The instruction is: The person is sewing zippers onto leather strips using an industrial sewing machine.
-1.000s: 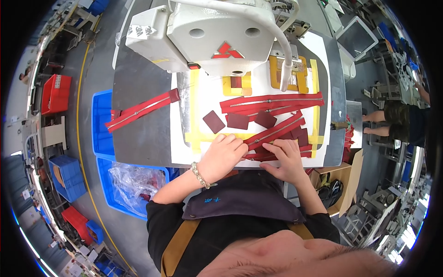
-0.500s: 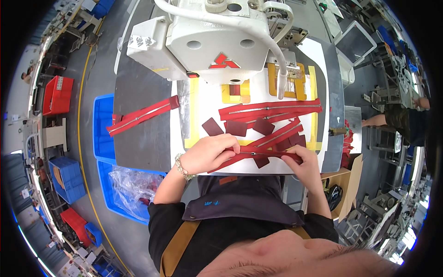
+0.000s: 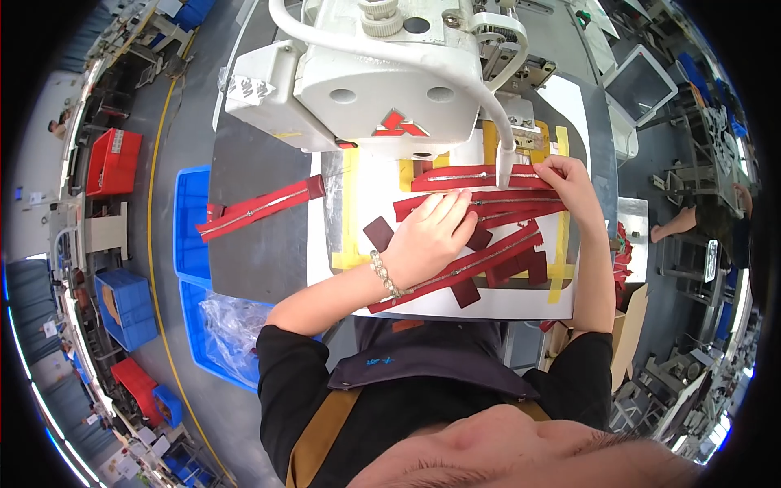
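Observation:
My right hand (image 3: pixel 569 187) pinches the right end of a red zipper (image 3: pixel 455 177) that lies crosswise under the sewing machine's front. Below that strip my left hand (image 3: pixel 435 236) rests over more red zippers (image 3: pixel 521 203), fingers stretched out, its palm covering part of the pile. Closer to me a slanting red zipper (image 3: pixel 488 254) runs out from under my left wrist. Dark red fabric tabs (image 3: pixel 466 293) lie around and beneath the strips. Farther left, another red zipper (image 3: pixel 264 207) with a tab at each end lies by itself.
The white sewing machine head (image 3: pixel 390 89) hangs over the work, its white hose (image 3: pixel 498 122) close to my right hand. Yellow clamp pieces (image 3: pixel 533 142) sit behind it. Blue bins (image 3: pixel 189 244) stand left of the table, a cardboard box (image 3: pixel 630 329) at right. Another person's arm (image 3: pixel 675 224) shows far right.
Both hands have left the zipper they held near the front edge and moved farther away. My right hand now grips the farthest strip, which has shifted toward the machine. The view has shifted slightly.

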A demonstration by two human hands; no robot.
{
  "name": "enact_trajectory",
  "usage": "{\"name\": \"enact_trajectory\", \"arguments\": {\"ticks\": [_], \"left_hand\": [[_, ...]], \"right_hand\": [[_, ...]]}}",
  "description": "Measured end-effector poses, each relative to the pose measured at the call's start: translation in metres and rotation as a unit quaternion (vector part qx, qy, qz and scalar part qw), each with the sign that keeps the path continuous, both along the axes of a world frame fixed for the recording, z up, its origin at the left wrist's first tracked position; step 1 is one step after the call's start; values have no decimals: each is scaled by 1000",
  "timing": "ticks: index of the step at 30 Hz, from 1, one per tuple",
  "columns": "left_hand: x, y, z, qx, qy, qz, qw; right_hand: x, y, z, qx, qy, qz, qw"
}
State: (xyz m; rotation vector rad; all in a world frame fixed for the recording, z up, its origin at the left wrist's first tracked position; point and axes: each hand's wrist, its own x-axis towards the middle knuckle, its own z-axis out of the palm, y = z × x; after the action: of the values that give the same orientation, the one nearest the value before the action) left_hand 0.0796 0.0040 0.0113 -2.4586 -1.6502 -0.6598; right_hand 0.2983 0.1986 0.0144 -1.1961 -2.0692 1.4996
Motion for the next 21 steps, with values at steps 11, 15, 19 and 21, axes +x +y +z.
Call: {"name": "enact_trajectory", "arguments": {"ticks": [11,15,19,21], "left_hand": [[-5,0,-16,-87,10,68,994],[-2,0,-19,-89,45,118,988],[-2,1,-19,-80,40,108,990],[-2,1,-20,-84,40,109,990]], "right_hand": [[10,3,7,-39,0,-30,999],[11,4,6,12,-58,-40,997],[5,1,5,107,-121,-27,987],[3,2,4,121,-125,-22,984]]}}
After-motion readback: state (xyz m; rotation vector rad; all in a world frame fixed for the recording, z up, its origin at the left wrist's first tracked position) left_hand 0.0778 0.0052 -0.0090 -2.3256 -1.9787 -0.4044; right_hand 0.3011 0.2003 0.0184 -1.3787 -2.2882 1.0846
